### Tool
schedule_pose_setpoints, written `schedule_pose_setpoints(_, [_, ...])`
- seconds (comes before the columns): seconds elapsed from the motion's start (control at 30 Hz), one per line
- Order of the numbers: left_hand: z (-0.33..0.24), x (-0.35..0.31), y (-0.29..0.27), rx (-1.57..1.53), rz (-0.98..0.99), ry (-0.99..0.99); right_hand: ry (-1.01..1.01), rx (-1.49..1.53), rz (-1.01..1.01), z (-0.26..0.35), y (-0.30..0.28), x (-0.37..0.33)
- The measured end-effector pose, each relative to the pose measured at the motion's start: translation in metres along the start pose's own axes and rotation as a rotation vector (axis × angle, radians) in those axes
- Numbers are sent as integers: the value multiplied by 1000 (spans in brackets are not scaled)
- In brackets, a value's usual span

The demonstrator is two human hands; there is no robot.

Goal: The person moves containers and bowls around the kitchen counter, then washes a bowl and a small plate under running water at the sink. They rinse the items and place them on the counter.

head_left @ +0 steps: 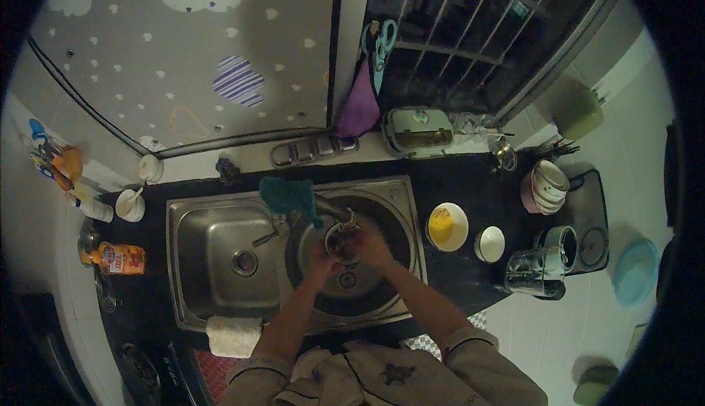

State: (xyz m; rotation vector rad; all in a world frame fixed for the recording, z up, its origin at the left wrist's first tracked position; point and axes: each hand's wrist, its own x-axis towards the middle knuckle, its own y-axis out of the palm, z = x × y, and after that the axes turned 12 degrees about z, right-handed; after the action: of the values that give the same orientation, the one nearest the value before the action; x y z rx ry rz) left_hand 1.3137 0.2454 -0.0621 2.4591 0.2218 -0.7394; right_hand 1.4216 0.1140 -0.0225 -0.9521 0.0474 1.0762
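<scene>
Over the right, round sink basin [396, 259], under the faucet [334, 210], is a small round bowl [328, 238] with a pale rim and dark reddish contents that I cannot make out. My left hand [323, 265] grips the bowl at its near left side. My right hand [373, 250] is at the bowl's right edge, its fingers smeared and partly lost in shadow, so their hold cannot be told. A teal cloth [286, 195] hangs over the faucet's pipe just above the hands.
Left is a rectangular basin [209, 259] with a white towel [233, 336] on its front edge. Right of the sink stand a bowl with yellow contents [441, 224], a small white bowl [490, 244], a glass jug [532, 272] and stacked bowls [547, 185]. An orange-labelled bottle [122, 258] stands left.
</scene>
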Motion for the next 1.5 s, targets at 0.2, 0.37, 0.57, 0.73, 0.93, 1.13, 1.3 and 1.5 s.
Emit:
schedule_pose_setpoints(0.2, [5, 1, 1, 76, -45, -53, 54, -224, -154, -27, 80, 29])
schedule_pose_setpoints(0.37, [13, 1, 2, 37, -16, -42, 67, -228, -83, -17, 66, 27])
schedule_pose_setpoints(0.57, [5, -7, -2, 5, 23, 31, -203, -68, -81, -32, 59, 22])
schedule_pose_setpoints(0.73, [-6, -13, 1, 8, 12, 8, -310, -374, -57, 4, 29, 4])
schedule_pose_setpoints(0.93, [-17, -17, 25, -44, -31, 98, -12, -279, -26, -8, 47, 20])
schedule_pose_setpoints(1.13, [12, 7, -9, -177, 178, 110, 16, -6, 101, 16, 17, -10])
schedule_pose_setpoints(1.3, [-11, -2, 5, -105, 194, 130, -349, -5, -192, -12, 38, -9])
schedule_pose_setpoints(1.5, [6, 7, -12, -99, -9, 27, -2, 11, -348, -22, 33, -25])
